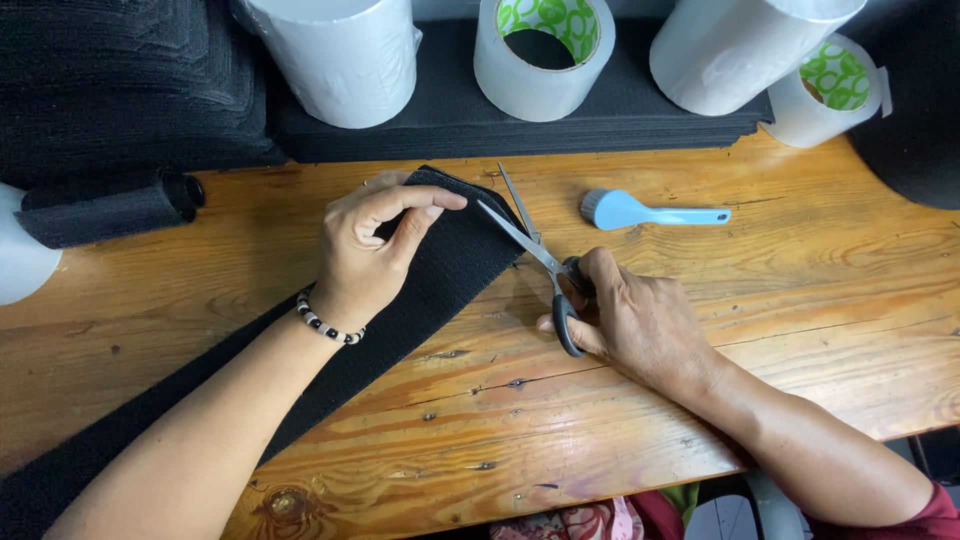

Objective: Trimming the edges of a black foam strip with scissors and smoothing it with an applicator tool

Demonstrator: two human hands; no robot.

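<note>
A long black fabric strip (440, 275) lies diagonally across the wooden table (800, 300), its end near the table's middle. My left hand (370, 245), with a beaded bracelet at the wrist, presses and pinches the strip's end. My right hand (635, 320) grips black-handled scissors (535, 250). Their blades are spread apart, the lower one touching the strip's right edge.
A light blue brush (640, 211) lies just right of the scissors. Several white rolls (345, 55) and tape rolls (540, 50) stand on a stack of black sheets (450, 125) at the back. A rolled black piece (110, 212) sits at the left.
</note>
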